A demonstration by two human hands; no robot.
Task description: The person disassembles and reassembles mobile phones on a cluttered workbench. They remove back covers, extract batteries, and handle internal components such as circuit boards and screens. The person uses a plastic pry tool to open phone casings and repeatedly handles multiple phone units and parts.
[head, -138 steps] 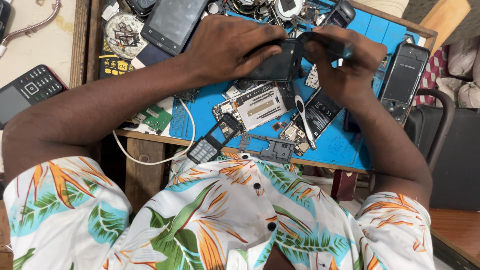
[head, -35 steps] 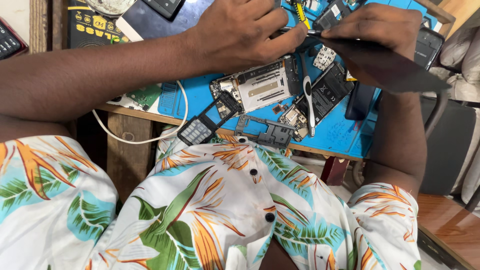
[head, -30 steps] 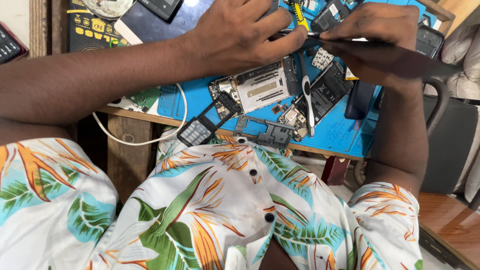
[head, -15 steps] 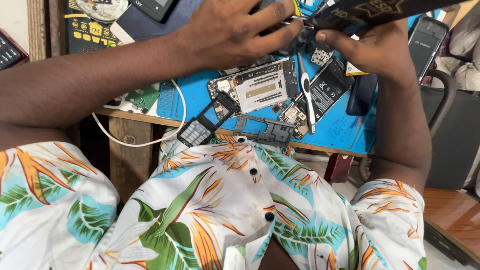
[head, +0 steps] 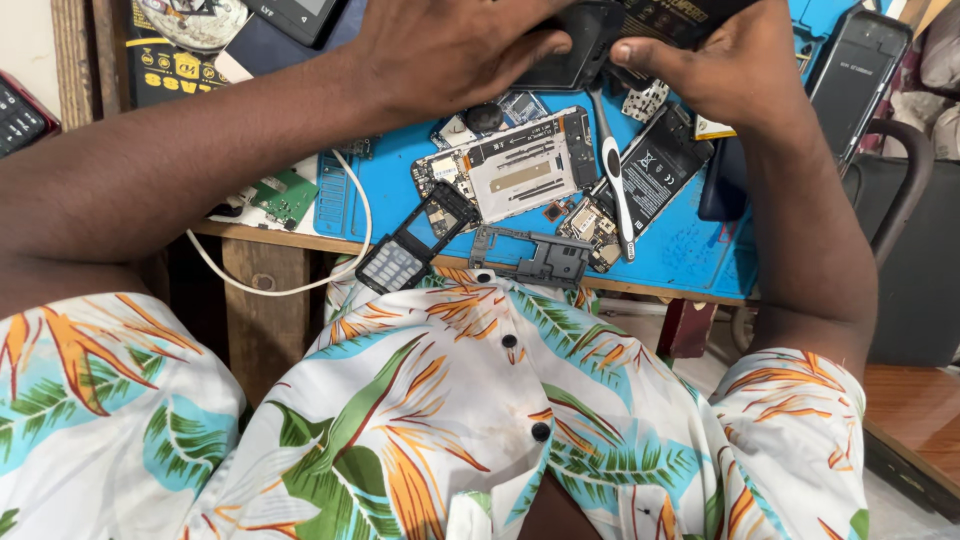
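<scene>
Over the blue mat (head: 700, 250), both hands close on a dark phone body (head: 580, 50) at the frame's top edge.

Left hand (head: 450, 50) lies curled over its near side; right hand (head: 720, 60) pinches its far end with thumb and fingers. Below them lie an opened phone chassis (head: 515, 170), a white-handled tool (head: 612, 175), a battery (head: 655, 165) and a small keypad phone (head: 405, 250) by the bench edge.

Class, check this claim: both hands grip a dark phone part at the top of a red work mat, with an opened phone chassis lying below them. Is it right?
Not quite. The head view shows the work mat is blue, not red. The rest holds: the left hand and right hand grip a dark phone part at the top, and an opened phone chassis lies below them.
</scene>
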